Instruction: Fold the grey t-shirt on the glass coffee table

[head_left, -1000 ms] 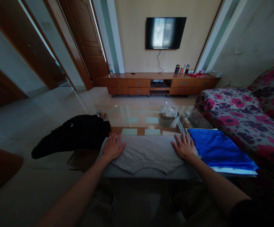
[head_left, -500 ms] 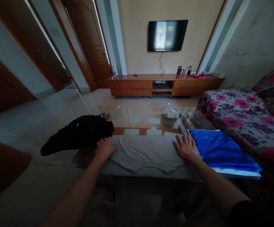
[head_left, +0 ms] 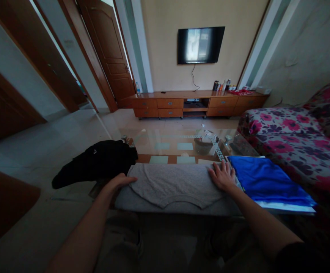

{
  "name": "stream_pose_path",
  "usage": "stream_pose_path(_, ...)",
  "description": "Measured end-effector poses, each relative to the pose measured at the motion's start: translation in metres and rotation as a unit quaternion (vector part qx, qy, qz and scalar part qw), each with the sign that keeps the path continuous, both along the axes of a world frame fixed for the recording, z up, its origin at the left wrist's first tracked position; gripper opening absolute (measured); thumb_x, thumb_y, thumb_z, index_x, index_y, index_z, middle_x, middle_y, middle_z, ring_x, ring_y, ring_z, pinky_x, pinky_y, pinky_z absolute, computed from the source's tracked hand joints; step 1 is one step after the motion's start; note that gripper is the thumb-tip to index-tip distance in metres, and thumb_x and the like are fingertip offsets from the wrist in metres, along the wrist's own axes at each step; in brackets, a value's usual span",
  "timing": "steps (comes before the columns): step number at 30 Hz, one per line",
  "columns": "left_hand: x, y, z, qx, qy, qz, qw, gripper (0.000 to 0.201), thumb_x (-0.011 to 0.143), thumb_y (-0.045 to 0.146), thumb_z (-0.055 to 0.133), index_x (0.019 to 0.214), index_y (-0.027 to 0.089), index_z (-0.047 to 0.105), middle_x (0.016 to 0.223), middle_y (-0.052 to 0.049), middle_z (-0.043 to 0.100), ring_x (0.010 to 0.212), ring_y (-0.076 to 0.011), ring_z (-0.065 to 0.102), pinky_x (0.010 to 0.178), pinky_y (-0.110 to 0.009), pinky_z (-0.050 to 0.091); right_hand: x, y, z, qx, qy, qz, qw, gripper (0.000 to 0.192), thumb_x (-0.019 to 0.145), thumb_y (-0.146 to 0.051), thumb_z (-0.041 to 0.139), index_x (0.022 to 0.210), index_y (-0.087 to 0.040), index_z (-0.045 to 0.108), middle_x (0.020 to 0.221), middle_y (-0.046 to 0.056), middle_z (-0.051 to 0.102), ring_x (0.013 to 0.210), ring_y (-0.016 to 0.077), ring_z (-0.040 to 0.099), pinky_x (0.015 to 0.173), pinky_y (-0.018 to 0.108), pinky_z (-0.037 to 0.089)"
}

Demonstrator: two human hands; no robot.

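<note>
A grey T-shirt (head_left: 176,184) lies folded on the near side of the glass table (head_left: 170,136), its neckline facing me. At the shirt's left edge is my left hand (head_left: 118,181), thumb resting on top of the cloth. The other fingers go out of sight at the edge, apparently under the fabric. My right hand (head_left: 224,177) lies flat on the shirt's right end, fingers spread. Just right of that hand, a folded blue garment (head_left: 267,178) rests on white cloth. Beyond my left hand sits a bunched black garment (head_left: 96,163), hanging past the table's left side.
A floral sofa (head_left: 290,129) stands along the right. Across the room, a low wooden cabinet (head_left: 170,102) carries several bottles below a wall-mounted television (head_left: 201,44). Under the glass, a bowl-like container (head_left: 206,142) holds something pale. A brown rounded furniture edge (head_left: 8,204) is at left.
My left hand has shifted from lying on top of the shirt's left end to its edge, with the fingers now hidden and the thumb on top. My right hand stays in place.
</note>
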State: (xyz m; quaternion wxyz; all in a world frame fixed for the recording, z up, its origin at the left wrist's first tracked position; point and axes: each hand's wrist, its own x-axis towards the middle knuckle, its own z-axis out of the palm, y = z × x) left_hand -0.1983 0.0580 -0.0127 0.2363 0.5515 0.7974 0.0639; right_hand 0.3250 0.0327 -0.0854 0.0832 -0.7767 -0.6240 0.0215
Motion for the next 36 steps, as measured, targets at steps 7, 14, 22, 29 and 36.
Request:
stream_pose_path(7,0.009,-0.003,0.013,-0.076,-0.203,-0.035,0.976,0.042,0.071,0.035,0.067,0.106,0.013,0.072,0.109,-0.014,0.076,0.095,-0.0303,0.073,0.076,-0.033,0.058,-0.046,-0.004,0.026,0.072,0.163,0.141,0.974,0.056,0.099,-0.058,0.038,0.138,-0.023,0.059,0.164,0.014,0.029,0.153,0.0337,0.020,0.121,0.058,0.017)
stream_pose_path(14,0.085,-0.016,0.042,0.077,-0.072,-0.173,0.979,0.035,0.080,0.038,0.064,0.108,0.018,0.073,0.114,-0.013,0.074,0.107,-0.0316,0.069,0.093,-0.034,0.049,-0.119,-0.024,0.050,-0.144,0.576,0.211,0.776,0.045,0.087,-0.055,0.066,0.119,-0.023,0.070,0.120,0.009,0.070,0.114,0.0271,0.063,0.105,0.047,0.046)
stream_pose_path(22,0.165,-0.072,0.062,-0.092,-0.438,-0.355,0.821,0.053,0.090,0.051,0.062,0.134,0.021,0.059,0.128,-0.014,0.066,0.094,-0.0224,0.072,0.079,-0.034,0.056,-0.155,-0.036,0.073,-0.267,0.809,0.102,0.514,0.045,0.093,-0.056,0.058,0.118,-0.019,0.065,0.103,0.008,0.075,0.082,0.0215,0.071,0.080,0.037,0.057)
stream_pose_path(29,0.203,-0.126,0.028,-0.350,-0.596,-0.351,0.631,0.043,0.084,0.045,0.076,0.119,0.022,0.068,0.123,-0.012,0.067,0.105,-0.0241,0.071,0.094,-0.042,0.052,-0.163,-0.024,0.072,-0.181,0.852,0.071,0.486,0.041,0.081,-0.011,0.068,0.120,-0.020,0.060,0.102,0.006,0.076,0.089,0.0213,0.074,0.084,0.036,0.059)
stream_pose_path(36,0.248,-0.130,-0.030,-0.123,-0.759,-0.034,0.639,0.062,0.071,0.014,0.078,0.130,0.025,0.062,0.135,-0.010,0.061,0.125,-0.0251,0.060,0.115,-0.043,0.037,-0.164,-0.027,0.086,-0.113,0.873,0.070,0.470,0.033,0.079,-0.010,0.069,0.110,-0.018,0.062,0.089,0.003,0.076,0.071,0.0175,0.073,0.065,0.027,0.059)
